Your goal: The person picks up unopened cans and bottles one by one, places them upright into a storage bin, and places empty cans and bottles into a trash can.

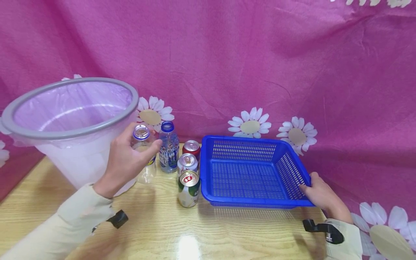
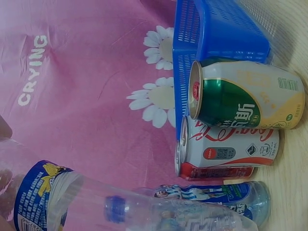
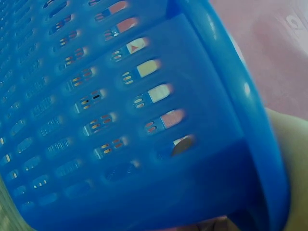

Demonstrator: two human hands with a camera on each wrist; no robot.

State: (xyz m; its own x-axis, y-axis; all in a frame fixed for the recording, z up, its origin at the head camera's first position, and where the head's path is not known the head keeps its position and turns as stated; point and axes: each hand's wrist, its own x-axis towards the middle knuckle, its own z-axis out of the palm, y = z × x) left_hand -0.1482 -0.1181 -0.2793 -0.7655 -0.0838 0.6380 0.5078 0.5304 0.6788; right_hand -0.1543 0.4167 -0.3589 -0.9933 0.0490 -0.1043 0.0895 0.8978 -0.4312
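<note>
My left hand (image 1: 120,159) holds a clear plastic bottle (image 1: 147,176) near its capless top, thumb on one side and fingers on the other. A blue label with yellow print wraps this bottle in the left wrist view; whether its base touches the table I cannot tell. Beside it stands a second bottle (image 1: 169,155) with a blue neck ring. My right hand (image 1: 323,195) grips the right rim of a blue perforated basket (image 1: 256,202), thumb inside. The basket's floor is bare. Its slotted wall (image 3: 120,110) fills most of the right wrist view.
Left of the bottles stands a white bin (image 1: 74,159) with a grey rim and a clear liner. A green-and-white can (image 1: 188,195), a white Coca-Cola can (image 2: 231,142) and a red can (image 1: 191,146) line the basket's left side. Pink flowered cloth (image 1: 208,72) hangs behind the wooden table (image 1: 156,231).
</note>
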